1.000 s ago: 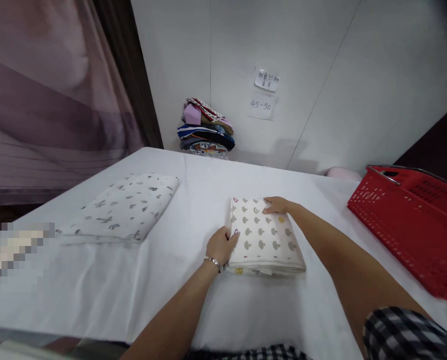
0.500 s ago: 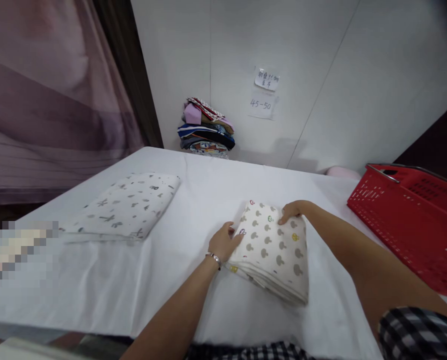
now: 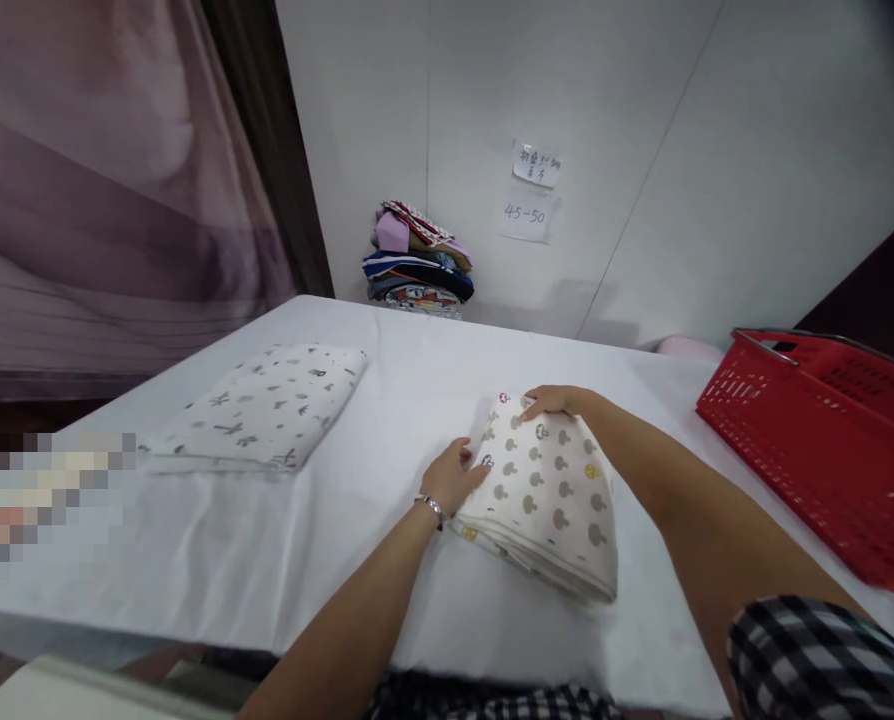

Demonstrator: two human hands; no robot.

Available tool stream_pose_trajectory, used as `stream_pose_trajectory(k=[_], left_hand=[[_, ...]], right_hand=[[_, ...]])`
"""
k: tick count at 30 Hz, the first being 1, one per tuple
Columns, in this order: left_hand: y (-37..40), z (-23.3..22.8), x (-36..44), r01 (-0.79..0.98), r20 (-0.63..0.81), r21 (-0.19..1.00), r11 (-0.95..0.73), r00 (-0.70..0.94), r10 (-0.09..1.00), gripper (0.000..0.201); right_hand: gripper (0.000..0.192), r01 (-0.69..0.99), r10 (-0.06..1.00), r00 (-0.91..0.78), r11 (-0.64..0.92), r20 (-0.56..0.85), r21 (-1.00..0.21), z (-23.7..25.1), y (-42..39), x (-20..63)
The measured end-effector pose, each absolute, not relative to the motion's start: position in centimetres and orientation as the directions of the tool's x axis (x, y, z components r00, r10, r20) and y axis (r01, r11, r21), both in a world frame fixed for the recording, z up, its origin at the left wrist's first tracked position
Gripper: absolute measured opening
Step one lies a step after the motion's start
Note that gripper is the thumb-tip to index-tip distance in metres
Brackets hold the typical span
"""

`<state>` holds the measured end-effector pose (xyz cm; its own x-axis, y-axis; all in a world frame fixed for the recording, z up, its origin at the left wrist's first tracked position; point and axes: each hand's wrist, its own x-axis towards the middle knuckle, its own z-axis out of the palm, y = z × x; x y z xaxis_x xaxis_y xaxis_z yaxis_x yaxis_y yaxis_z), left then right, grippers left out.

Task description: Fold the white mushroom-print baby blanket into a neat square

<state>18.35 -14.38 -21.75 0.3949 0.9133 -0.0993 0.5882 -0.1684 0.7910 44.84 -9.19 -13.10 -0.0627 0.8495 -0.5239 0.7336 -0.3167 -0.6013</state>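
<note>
While the folded cloth [image 3: 544, 495] with little mushroom shapes lay flat on the white counter [image 3: 387, 400], both hands were on it. It sat near the front edge, right before the person, so both arms could reach it without stretching. The left hand [image 3: 456, 476] rested at the cloth's left edge, fingers partly curled and touching the side, not wrapped around it. That looked like a way to keep the layers lined up. The right hand [image 3: 553, 402] lay at the far corner with fingers flat and mostly open, pressing down on top, so the cloth would not slide or spring open. Neither hand had lifted it.

The cloth sat a bit turned, with its stacked edges showing at the near side.

Another folded cloth [image 3: 263, 408], white with small grey marks, lay well apart on the left of the counter, neat and alone. A red basket [image 3: 822, 440] stood on the right side, near the right arm. Far back by the wall was a pile of colourful cloths [image 3: 418, 260], under two paper notes [image 3: 531, 190].
</note>
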Motion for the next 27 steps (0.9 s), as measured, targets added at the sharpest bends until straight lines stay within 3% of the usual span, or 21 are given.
stream_pose_trajectory(k=[3, 7, 10, 14, 16, 18, 20, 22, 25, 27], left_hand=[[-14.4, -21.8, 18.3, 0.554, -0.084, 0.815, -0.170, 0.404, 0.911, 0.071], [-14.3, -21.8, 18.3, 0.422, -0.044, 0.885, -0.196, 0.496, 0.867, 0.080], [-14.3, -21.6, 18.2, 0.237, -0.017, 0.956, -0.171, 0.628, 0.778, 0.084], [-15.0, -21.5, 18.1, 0.110, -0.064, 0.993, -0.032, 0.765, 0.641, 0.071], [-15.3, -20.9, 18.0, 0.131, -0.091, 0.991, -0.014, 0.760, 0.644, 0.064], [-15.2, -19.4, 17.7, 0.209, -0.071, 0.971, -0.115, 0.712, 0.699, 0.056], [-14.6, -16.5, 17.2, 0.332, 0.023, 0.893, -0.304, 0.642, 0.766, 0.046], [-13.8, -12.4, 16.3, 0.439, 0.202, 0.748, -0.497, 0.563, 0.801, 0.040], [-12.9, -5.8, 15.0, 0.586, 0.496, 0.463, -0.665, 0.451, 0.742, 0.034], [-12.9, -3.1, 14.5, 0.660, 0.644, 0.280, -0.697, 0.409, 0.647, 0.030]], right_hand=[[0.061, 0.657, 0.779, -0.188, -0.353, -0.598, -0.666, -9.5, -10.9, 44.1], [0.053, 0.644, 0.832, -0.261, -0.229, -0.490, -0.730, -5.3, -14.6, 42.9], [0.042, 0.720, 0.899, -0.257, -0.067, -0.355, -0.691, -3.3, -17.7, 42.1], [0.036, 0.793, 0.941, -0.239, 0.045, -0.241, -0.607, -1.8, -20.9, 41.8], [0.034, 0.811, 0.951, -0.227, 0.066, -0.208, -0.582, -1.3, -21.8, 42.0], [0.032, 0.832, 0.966, -0.212, 0.099, -0.147, -0.545, -1.0, -22.2, 42.6], [0.032, 0.847, 0.980, -0.193, 0.146, -0.040, -0.511, -0.8, -22.2, 43.4], [0.034, 0.834, 0.976, -0.180, 0.218, 0.125, -0.507, -0.4, -21.9, 44.0], [0.038, 0.798, 0.877, -0.180, 0.395, 0.446, -0.456, 0.1, -21.1, 44.5], [0.031, 0.803, 0.752, -0.197, 0.492, 0.629, -0.337, -0.3, -20.6, 44.7]])
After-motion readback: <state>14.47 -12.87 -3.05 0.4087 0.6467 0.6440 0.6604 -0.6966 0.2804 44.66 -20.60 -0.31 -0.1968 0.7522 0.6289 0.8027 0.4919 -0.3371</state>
